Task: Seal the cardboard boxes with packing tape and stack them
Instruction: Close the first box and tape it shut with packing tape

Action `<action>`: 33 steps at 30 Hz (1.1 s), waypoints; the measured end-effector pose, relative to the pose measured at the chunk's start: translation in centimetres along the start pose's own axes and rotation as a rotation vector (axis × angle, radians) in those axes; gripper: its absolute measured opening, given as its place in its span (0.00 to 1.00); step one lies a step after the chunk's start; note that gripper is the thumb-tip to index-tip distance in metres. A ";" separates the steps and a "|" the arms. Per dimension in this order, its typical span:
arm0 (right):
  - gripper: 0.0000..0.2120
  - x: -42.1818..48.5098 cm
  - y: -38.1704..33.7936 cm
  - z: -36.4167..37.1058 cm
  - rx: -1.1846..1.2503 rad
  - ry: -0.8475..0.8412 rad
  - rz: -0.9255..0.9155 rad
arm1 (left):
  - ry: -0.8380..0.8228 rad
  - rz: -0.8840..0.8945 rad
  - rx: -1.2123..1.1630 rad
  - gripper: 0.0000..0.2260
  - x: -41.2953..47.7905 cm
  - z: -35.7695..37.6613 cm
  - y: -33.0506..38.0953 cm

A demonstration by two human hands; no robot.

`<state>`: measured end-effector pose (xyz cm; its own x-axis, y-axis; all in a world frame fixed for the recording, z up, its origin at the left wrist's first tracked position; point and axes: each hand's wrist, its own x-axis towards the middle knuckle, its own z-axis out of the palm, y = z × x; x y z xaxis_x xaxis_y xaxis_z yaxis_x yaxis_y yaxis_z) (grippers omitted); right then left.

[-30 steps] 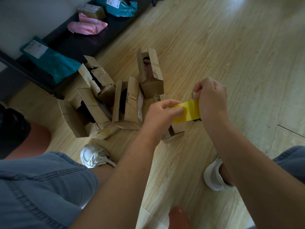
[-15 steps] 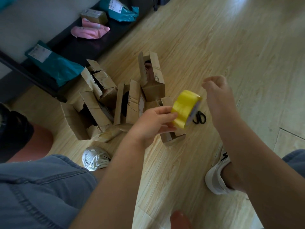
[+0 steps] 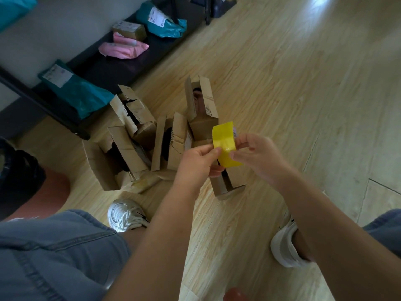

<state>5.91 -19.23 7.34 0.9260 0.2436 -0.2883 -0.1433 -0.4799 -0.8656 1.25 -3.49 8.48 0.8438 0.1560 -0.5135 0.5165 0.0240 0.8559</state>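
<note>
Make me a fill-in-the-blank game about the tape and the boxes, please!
1. The roll of packing tape, pinched by the left hand and the right hand, is ____.
2. The cardboard boxes stand on a ____ floor.
3. The boxes' top flaps are ____, not taped shut.
4. On the dark shelf, the mailer bag between the teal mailer bags is ____.
Missing words: yellow; wooden; open; pink.

We see soft daylight glaring on the wood floor (image 3: 303,61) up and right of the cardboard boxes (image 3: 173,144) — left of them it dims; edges curve, slightly blurred.
</note>
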 end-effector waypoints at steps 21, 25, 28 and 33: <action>0.10 -0.5 -0.4 1.5 -0.171 0.036 -0.033 | 0.450 0.481 0.528 0.06 0.4 0.7 -0.6; 0.12 -0.9 -0.8 1.8 -0.250 0.026 -0.077 | 0.422 0.314 0.481 0.05 0.3 0.4 0.2; 0.12 -1.1 -1.1 1.9 -0.292 0.016 -0.120 | 0.417 0.267 0.523 0.04 0.3 0.5 0.6; 0.12 -1.3 -1.3 1.7 -0.348 -0.018 -0.126 | 0.356 0.227 0.689 0.02 0.4 0.5 0.9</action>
<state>4.26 -17.46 8.13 0.9221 0.3322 -0.1983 0.1014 -0.7023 -0.7046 2.09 -3.87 9.04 0.9019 0.3916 -0.1824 0.4098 -0.6420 0.6480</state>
